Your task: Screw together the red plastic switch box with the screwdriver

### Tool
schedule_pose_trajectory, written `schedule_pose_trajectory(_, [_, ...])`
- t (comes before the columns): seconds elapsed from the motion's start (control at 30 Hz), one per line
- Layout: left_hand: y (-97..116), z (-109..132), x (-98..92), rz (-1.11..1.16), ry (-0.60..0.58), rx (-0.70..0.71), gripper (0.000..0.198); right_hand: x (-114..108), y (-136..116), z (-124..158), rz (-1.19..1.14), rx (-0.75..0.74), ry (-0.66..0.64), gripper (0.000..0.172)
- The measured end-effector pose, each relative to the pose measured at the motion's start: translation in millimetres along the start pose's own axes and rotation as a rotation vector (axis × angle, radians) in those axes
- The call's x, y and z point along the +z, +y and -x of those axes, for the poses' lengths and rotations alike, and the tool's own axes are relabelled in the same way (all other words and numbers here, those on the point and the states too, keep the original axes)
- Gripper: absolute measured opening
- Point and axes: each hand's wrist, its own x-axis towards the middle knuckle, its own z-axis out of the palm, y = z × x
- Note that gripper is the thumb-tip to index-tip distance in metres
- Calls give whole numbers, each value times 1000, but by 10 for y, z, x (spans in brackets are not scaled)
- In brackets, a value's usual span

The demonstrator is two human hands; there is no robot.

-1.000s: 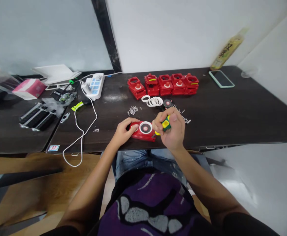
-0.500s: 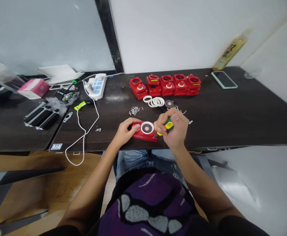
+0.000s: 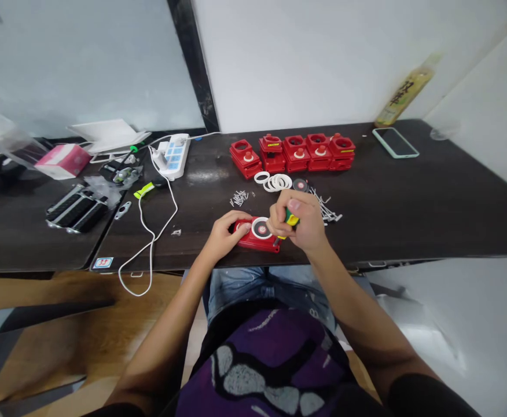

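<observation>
A flat red plastic part (image 3: 257, 234) with a white ring and a dark disc in its middle lies near the front edge of the dark table (image 3: 410, 214). My left hand (image 3: 226, 233) grips its left end, fingers curled over the top. My right hand (image 3: 299, 221) is closed round a short screwdriver with a green and yellow handle (image 3: 290, 219), its tip down at the part's right corner. A row of like red parts (image 3: 294, 152) stands behind, with white rings (image 3: 274, 180), a dark disc (image 3: 300, 185) and loose small screws (image 3: 327, 208) in front of it.
A white power strip (image 3: 172, 155) with a trailing white cable (image 3: 147, 243) lies at left. Beyond it are a pink box (image 3: 63, 160), black ribbed parts (image 3: 75, 208) and small tools. A phone (image 3: 395, 142) and a bottle (image 3: 403, 95) stand at the back right.
My right hand has tipped forward and down over the screwdriver, hiding more of its handle. My left hand stays on the red part. The view has shifted slightly.
</observation>
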Motion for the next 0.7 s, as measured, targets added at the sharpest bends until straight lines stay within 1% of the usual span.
schedule_pose_trajectory(0.07, [-3,-1,0,5,-1,3,20,-33,-17,-13,0,8,-5,34])
schedule_pose_trajectory(0.23, [0,-1,-1,-3,7,0,20,-97,-73,-1,-5,-1,58,39])
schedule_pose_trajectory(0.33, [2,1,-3,-4,-3,6,21,-69,-113,57,39,-6,4,36])
schedule_pose_trajectory(0.43, [11,-2,-8,-11,-9,4,20,0,-153,105,201,20,-88,33])
schedule_pose_trajectory(0.5, [21,-6,-11,-15,-5,5,20,29,-154,103,281,22,-124,28])
schedule_pose_trajectory(0.53, [26,-8,-13,-15,-4,7,20,30,-140,93,282,20,-118,24])
schedule_pose_trajectory(0.6, [38,-10,-14,-11,-4,9,19,8,-80,64,229,3,-33,18])
schedule_pose_trajectory(0.63, [43,-11,-14,-9,-3,9,19,-13,-40,49,197,-16,31,20])
schedule_pose_trajectory(0.7, [51,-10,-14,-7,0,6,19,-59,41,30,168,-79,158,32])
